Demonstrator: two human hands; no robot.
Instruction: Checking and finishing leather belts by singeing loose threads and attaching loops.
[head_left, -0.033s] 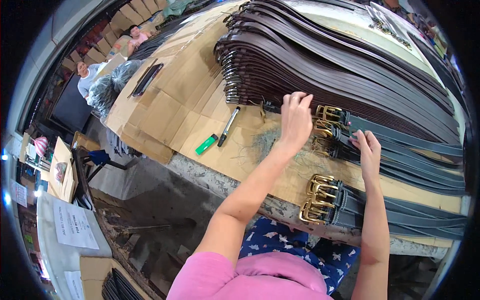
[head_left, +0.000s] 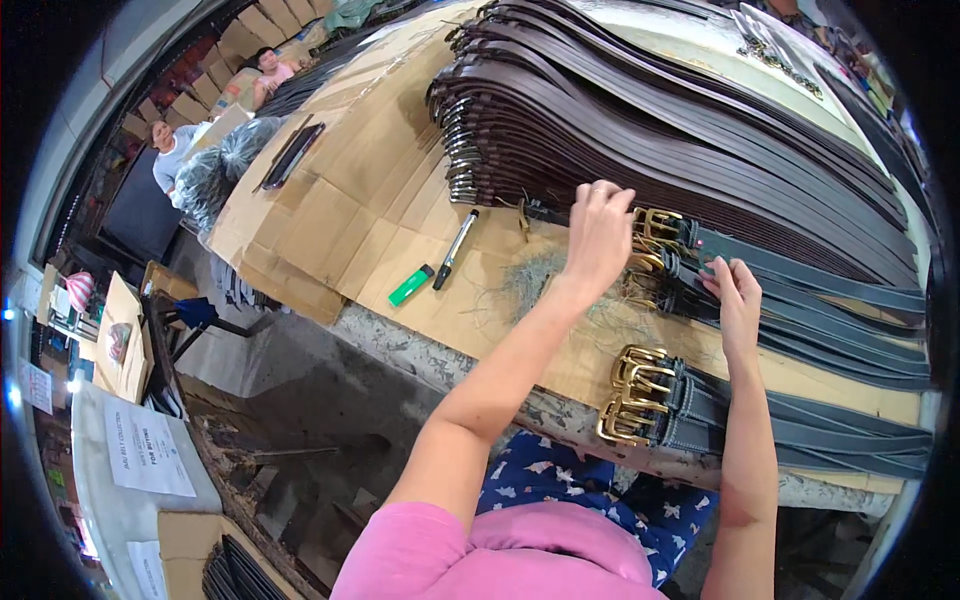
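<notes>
Left hand [head_left: 598, 232] sits right of frame centre, fingers curled down onto the brass buckles [head_left: 655, 228] at the near end of a row of grey-blue belts [head_left: 800, 275]; fingertips touch the buckle area, but whether anything is pinched I cannot tell. Right hand [head_left: 738, 297] lies just to the right and lower, palm down, fingers flat and close together on the grey-blue straps, pressing rather than gripping. A second bundle of the same belts with brass buckles [head_left: 640, 392] lies at the lower right, near the table edge, apart from both hands. Above and across the upper right, a long stack of dark brown belts [head_left: 620, 120] with small metal buckles runs edge to edge, crowding the left hand's upper side. The table is covered in flattened cardboard [head_left: 350, 190]. Left of the hands: a black pen [head_left: 455, 248], a green lighter [head_left: 411, 285], a tuft of loose thread trimmings [head_left: 535, 275] partly under the left wrist. Upper left, two other people [head_left: 175, 145] sit among cardboard boxes. Lower left, a printed sheet [head_left: 145, 445] on a grey surface.
</notes>
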